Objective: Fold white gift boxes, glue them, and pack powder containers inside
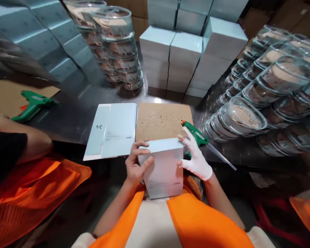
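Note:
I hold a pale blue-white carton (164, 168) upright against my lap at the table's near edge. My left hand (136, 166), bare, grips its left side with the fingers over the top corner. My right hand (196, 156), in a white glove, presses the carton's right side with fingers spread. A green glue gun (196, 133) lies just behind my right hand, its clear glue stick pointing right. A flat unfolded carton (112, 130) lies to the left of a brown cardboard pad (162, 120) spotted with glue.
Stacks of clear lidded containers (271, 86) fill the right side, with more stacks (116, 48) at the back left. Finished white boxes (186, 55) are piled at the back. A co-worker's arm in an orange vest (28, 162) is on the left, near a second green glue gun (33, 103).

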`<state>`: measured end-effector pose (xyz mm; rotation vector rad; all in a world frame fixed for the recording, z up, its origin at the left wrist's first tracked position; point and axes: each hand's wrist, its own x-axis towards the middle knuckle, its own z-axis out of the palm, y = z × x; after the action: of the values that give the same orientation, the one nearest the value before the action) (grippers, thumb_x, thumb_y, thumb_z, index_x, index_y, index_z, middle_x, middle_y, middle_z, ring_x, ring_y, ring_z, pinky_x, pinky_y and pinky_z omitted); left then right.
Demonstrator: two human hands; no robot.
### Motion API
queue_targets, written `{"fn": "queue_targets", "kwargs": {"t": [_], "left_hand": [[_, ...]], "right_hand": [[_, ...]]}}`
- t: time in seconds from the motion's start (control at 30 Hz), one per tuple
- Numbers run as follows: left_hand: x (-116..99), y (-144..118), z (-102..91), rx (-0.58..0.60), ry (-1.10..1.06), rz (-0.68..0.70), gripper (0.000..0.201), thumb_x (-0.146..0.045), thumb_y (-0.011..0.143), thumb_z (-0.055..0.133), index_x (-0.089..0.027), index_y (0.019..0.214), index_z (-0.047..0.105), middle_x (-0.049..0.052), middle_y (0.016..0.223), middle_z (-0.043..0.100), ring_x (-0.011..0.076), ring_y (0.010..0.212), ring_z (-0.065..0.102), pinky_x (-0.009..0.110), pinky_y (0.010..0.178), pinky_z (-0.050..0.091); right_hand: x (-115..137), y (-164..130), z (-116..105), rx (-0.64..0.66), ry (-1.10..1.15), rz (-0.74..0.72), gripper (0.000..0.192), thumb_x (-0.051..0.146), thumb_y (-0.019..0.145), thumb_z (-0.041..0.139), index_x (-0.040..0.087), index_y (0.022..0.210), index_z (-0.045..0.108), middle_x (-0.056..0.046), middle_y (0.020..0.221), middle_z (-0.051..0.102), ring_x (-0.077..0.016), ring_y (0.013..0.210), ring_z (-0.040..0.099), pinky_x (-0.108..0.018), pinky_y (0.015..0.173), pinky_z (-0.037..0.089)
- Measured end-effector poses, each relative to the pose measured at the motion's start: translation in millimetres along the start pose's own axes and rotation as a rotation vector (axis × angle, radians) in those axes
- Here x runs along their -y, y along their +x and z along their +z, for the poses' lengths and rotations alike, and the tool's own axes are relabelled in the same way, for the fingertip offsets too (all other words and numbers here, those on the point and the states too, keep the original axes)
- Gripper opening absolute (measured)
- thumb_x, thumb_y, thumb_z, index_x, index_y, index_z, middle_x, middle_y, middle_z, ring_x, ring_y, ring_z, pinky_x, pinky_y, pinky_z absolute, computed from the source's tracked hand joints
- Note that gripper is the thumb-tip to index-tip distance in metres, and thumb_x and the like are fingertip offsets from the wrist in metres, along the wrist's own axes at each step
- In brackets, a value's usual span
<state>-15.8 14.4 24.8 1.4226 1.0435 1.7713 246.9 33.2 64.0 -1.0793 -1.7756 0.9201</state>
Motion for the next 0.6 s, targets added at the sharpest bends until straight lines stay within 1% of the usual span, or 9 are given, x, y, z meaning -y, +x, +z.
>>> {"fn": "queue_targets", "kwargs": {"t": [0.07,0.1,0.17,0.2,0.33,0.4,0.47,0.53,0.6], "left_hand": [[-2.4,8.8,-3.5,-0.269,-0.063,0.038,0.019,-0.031,0.089,0.083,-0.028,0.101,0.069,0.0,0.116,0.069,0.0233,0.122,0.069,0.043,0.112,0.051],[-2.5,11.6,-4.0,-0.405,-0.11,0.051,0.022,-0.03,0.089,0.082,-0.029,0.105,0.067,-0.002,0.117,0.069,0.0211,0.122,0.069,0.041,0.113,0.05],[0.2,12.0,-1.1,-0.562,-0.178,0.026,0.026,-0.035,0.093,0.079,-0.034,0.112,0.062,-0.005,0.119,0.069,0.0176,0.119,0.068,0.035,0.11,0.051],[3.0,9.3,1.8,-0.556,-0.184,-0.025,0.026,-0.042,0.095,0.077,-0.036,0.115,0.06,-0.005,0.12,0.069,0.017,0.116,0.068,0.033,0.106,0.054],[11.2,-6.0,9.8,-0.299,-0.034,-0.202,0.037,-0.056,0.09,0.079,-0.03,0.107,0.06,0.004,0.126,0.069,0.0243,0.132,0.064,0.037,0.107,0.054],[5.2,-5.7,6.2,-0.178,0.188,-0.045,0.048,-0.051,0.08,0.091,-0.028,0.108,0.061,0.009,0.136,0.066,0.0315,0.151,0.051,0.048,0.122,0.044],[-8.7,1.9,0.1,0.021,0.438,0.189,0.073,-0.053,0.069,0.098,-0.029,0.127,0.06,0.014,0.151,0.059,0.039,0.161,0.037,0.063,0.131,0.027],[-24.8,11.3,-5.6,0.316,0.594,0.316,0.096,-0.059,0.068,0.096,-0.029,0.148,0.052,0.019,0.157,0.057,0.0443,0.158,0.042,0.071,0.132,0.017],[-36.3,16.7,-11.7,0.577,0.65,0.295,0.094,-0.062,0.078,0.088,-0.029,0.156,0.048,0.019,0.15,0.065,0.0432,0.143,0.06,0.071,0.131,0.021]], "right_hand": [[-3.1,-20.1,-2.4,-0.19,0.026,0.183,0.068,0.074,0.081,0.08,0.024,0.127,0.07,-0.014,0.128,0.072,-0.0267,0.109,0.074,-0.04,0.09,0.063],[-3.0,-31.4,-1.4,-0.201,0.057,0.263,0.064,0.076,0.082,0.077,0.023,0.118,0.073,-0.012,0.113,0.076,-0.024,0.093,0.075,-0.035,0.08,0.064],[0.6,-52.1,4.5,-0.1,0.121,0.374,0.061,0.079,0.081,0.074,0.021,0.097,0.076,-0.007,0.085,0.076,-0.0207,0.07,0.07,-0.032,0.065,0.062],[4.1,-59.7,7.6,-0.065,0.135,0.41,0.06,0.079,0.078,0.076,0.021,0.09,0.077,-0.006,0.078,0.075,-0.0213,0.066,0.069,-0.033,0.062,0.061],[24.0,-61.1,-2.2,-0.195,0.092,0.442,0.043,0.066,0.084,0.076,0.023,0.086,0.081,-0.008,0.084,0.08,-0.026,0.072,0.074,-0.039,0.068,0.066],[35.2,-46.1,-19.7,-0.031,-0.018,0.304,0.03,0.053,0.091,0.073,0.025,0.09,0.083,-0.007,0.086,0.081,-0.0256,0.078,0.076,-0.039,0.078,0.066],[45.5,-26.7,-33.8,0.227,-0.213,0.083,0.019,0.037,0.094,0.069,0.027,0.089,0.084,-0.005,0.081,0.08,-0.0236,0.079,0.075,-0.036,0.082,0.063],[52.7,-8.7,-41.2,0.433,-0.382,-0.12,0.023,0.028,0.096,0.064,0.028,0.081,0.081,-0.002,0.072,0.077,-0.0213,0.073,0.073,-0.033,0.078,0.06],[53.5,3.1,-51.4,0.475,-0.425,-0.232,0.023,0.034,0.098,0.064,0.028,0.085,0.082,-0.002,0.076,0.079,-0.0205,0.075,0.074,-0.031,0.078,0.059]]}}
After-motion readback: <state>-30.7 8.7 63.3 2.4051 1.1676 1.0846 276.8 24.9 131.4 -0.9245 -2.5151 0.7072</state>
